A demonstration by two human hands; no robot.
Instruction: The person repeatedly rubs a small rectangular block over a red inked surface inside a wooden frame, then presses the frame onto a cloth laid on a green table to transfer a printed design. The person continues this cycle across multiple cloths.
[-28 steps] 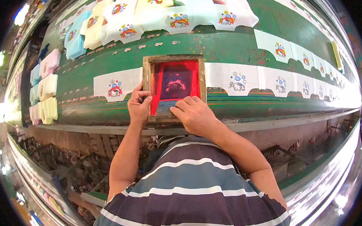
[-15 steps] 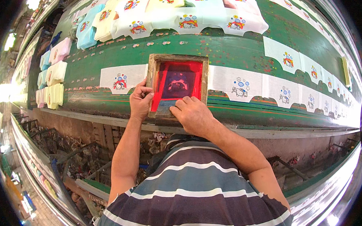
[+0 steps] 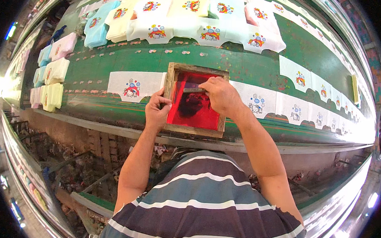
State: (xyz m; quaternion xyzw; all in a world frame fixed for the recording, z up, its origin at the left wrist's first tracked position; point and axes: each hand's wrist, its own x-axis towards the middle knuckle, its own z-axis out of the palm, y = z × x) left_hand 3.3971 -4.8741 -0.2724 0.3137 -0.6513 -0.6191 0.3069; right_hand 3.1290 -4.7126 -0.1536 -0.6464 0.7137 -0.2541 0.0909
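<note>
A wood-framed printing screen (image 3: 194,130) with red ink over its mesh lies on the row of white cloth pieces. My left hand (image 3: 157,110) grips its left side, the thumb against the wood. Inside the frame, my right hand (image 3: 222,96) pinches a squeegee (image 3: 192,89), whose blade crosses the mesh toward the far end. A dark patch shows through the ink nearer me. Left of the screen lies a cloth piece (image 3: 119,89) printed with a cartoon figure under a red arc. To the right, another cloth piece (image 3: 242,92) bears a print with no red arc.
The green table (image 3: 146,57) ends at a pale front edge (image 3: 92,125) close to my body. Stacks of printed cloth (image 3: 117,23) in pastel colours lie across its far side. Folded bundles (image 3: 52,97) sit at the left. More white pieces (image 3: 301,73) run off rightward.
My right hand and the squeegee have gone from the near end of the screen to its far part. In the picture, the screen and table sit slightly farther right.
</note>
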